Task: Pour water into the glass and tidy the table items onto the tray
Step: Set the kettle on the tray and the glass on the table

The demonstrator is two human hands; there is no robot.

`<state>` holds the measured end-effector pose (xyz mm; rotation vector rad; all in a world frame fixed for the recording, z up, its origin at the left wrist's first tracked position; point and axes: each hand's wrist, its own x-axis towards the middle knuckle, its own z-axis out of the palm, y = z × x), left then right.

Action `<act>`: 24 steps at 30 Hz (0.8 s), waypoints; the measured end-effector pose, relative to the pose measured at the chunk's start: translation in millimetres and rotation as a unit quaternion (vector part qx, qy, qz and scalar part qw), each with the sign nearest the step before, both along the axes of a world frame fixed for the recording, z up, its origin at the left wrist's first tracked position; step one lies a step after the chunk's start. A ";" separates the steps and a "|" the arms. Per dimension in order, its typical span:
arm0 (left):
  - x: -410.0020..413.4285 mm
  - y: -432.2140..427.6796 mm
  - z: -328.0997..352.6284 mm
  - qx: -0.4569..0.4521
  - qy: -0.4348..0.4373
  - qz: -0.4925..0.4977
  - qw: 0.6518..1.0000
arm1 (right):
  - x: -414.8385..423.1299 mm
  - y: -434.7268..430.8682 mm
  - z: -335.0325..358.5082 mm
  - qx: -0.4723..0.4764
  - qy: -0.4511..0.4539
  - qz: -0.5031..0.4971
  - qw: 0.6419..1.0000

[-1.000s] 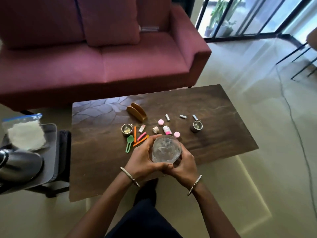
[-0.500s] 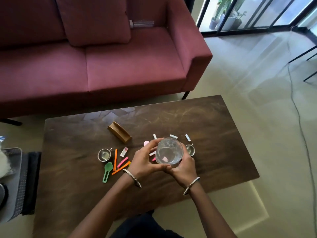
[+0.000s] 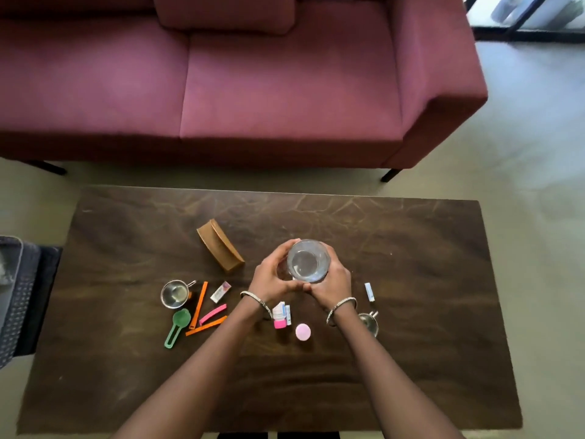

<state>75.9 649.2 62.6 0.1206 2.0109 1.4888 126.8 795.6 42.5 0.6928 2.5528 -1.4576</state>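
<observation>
Pink-capped bottle (image 3: 279, 315) label blurred; left hand (image 3: 269, 280) and right hand (image 3: 334, 280) grip glass (image 3: 308, 262).

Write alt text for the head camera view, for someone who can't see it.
A person's left hand and right hand wrap around a clear glass at the middle of a dark wooden table. Nearby lie a steel cup, a green scoop, orange sticks, a pink lid and a wooden holder. A red sofa stands behind.

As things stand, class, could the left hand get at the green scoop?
Probably not straight away: left hand and right hand both hold the glass. Once freed, likely yes: the green scoop lies uncovered on the table, on that side.
</observation>
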 end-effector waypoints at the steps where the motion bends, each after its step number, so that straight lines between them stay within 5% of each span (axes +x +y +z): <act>1: -7.4 4.4 -11.4 -0.003 0.000 0.007 1.000 | -9.8 3.8 -12.3 0.001 -0.005 0.007 1.000; 13: -61.5 24.0 -116.2 -0.001 -0.026 0.052 0.998 | -72.8 20.3 -114.5 0.004 -0.021 0.013 1.000; 24: -66.8 21.9 -132.0 0.007 -0.030 0.055 0.998 | -78.8 22.0 -132.5 0.012 -0.014 0.014 1.000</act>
